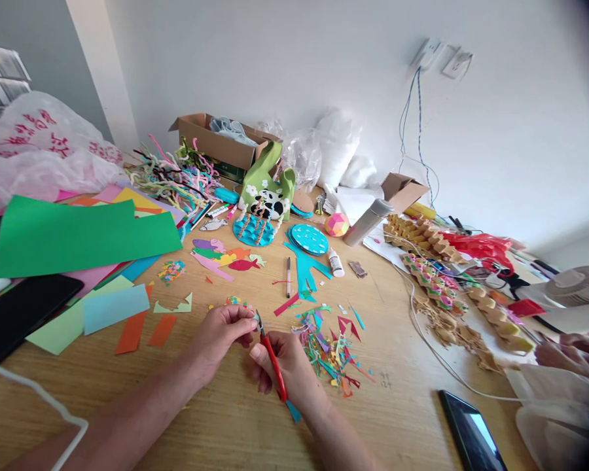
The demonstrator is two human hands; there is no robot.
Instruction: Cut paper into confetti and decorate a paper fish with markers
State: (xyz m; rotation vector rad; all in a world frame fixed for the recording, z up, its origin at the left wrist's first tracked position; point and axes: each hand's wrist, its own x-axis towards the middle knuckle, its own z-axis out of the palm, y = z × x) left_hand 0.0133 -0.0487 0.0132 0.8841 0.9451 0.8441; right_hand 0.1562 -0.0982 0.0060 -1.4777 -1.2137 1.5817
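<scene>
My right hand (287, 366) grips a pair of scissors (273, 363) with red handles, the blades pointing up and away from me. Close by the blade tips, my left hand (228, 330) pinches a tiny pale piece of paper (256, 316), mostly hidden by the fingers. Small colored paper bits (234, 301) lie just beyond the left hand. To the right of my hands is a heap of paper scraps (324, 347) in many colors. Several paper fish cutouts (243, 264) rest farther back, and a pale green offcut (174, 304) lies to the left.
Colored sheets, a large green one (78, 235) on top, cover the left side. A glue bottle (336, 263), a pen (288, 278) and blue discs (309, 239) stand or lie mid-table. Behind are a panda bag (267, 196) and cardboard box (216, 140). A phone (471, 432) lies front right.
</scene>
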